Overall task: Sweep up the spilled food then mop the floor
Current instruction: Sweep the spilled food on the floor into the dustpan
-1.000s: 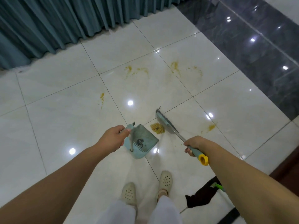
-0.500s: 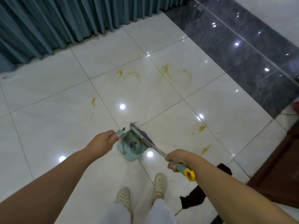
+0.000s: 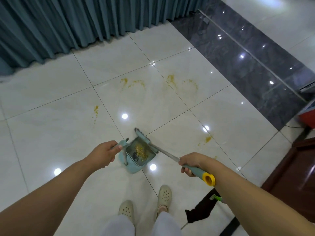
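The pile of spilled food point(image 3: 141, 150), on the tiles a second ago, is now lying inside the dustpan point(image 3: 136, 155) at frame centre. The left hand point(image 3: 104, 153) is gripping the dustpan handle, the right hand point(image 3: 191, 163) is gripping the broom point(image 3: 154, 146); yellow smears point(image 3: 172, 79) are remaining for mopping.

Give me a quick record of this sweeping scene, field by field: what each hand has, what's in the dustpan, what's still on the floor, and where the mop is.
left hand: grips the dustpan handle
right hand: grips the broom handle
broom head: at the dustpan's far edge
dustpan contents: yellow food crumbs and some dark debris
floor: yellow smears remain on several white tiles
mop: dark cloth head lying on the floor near the right foot
mopping: not yet begun
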{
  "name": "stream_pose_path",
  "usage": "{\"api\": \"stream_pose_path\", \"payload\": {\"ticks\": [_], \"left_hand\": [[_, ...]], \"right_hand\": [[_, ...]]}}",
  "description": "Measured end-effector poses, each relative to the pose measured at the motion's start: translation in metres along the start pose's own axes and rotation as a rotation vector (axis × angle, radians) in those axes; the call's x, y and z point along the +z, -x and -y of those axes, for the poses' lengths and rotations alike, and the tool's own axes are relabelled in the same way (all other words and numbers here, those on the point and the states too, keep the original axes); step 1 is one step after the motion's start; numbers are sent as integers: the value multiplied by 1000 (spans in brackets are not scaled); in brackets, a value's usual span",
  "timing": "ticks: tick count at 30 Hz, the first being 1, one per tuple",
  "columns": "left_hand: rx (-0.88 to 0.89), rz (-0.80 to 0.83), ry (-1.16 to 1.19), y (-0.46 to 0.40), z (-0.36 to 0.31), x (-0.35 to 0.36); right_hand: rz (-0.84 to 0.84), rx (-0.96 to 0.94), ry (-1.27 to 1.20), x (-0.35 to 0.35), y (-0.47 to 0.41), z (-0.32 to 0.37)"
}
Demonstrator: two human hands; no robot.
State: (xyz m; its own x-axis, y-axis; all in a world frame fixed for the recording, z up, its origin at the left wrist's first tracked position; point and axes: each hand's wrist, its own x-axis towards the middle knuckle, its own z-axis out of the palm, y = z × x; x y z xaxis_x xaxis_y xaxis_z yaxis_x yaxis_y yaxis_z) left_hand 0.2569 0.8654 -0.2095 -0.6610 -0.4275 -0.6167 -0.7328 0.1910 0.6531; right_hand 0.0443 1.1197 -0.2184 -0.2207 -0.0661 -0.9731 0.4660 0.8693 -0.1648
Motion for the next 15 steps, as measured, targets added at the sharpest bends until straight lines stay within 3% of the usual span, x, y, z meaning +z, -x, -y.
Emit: {"api": "stream_pose_path", "payload": {"ticks": [8, 15], "left_hand": [[-21, -20, -15, 23, 21, -10], [-59, -39, 36, 30, 39, -10]], "right_hand": [[-99, -80, 256, 22, -24, 38], [-208, -44, 514, 50, -41, 19]]}}
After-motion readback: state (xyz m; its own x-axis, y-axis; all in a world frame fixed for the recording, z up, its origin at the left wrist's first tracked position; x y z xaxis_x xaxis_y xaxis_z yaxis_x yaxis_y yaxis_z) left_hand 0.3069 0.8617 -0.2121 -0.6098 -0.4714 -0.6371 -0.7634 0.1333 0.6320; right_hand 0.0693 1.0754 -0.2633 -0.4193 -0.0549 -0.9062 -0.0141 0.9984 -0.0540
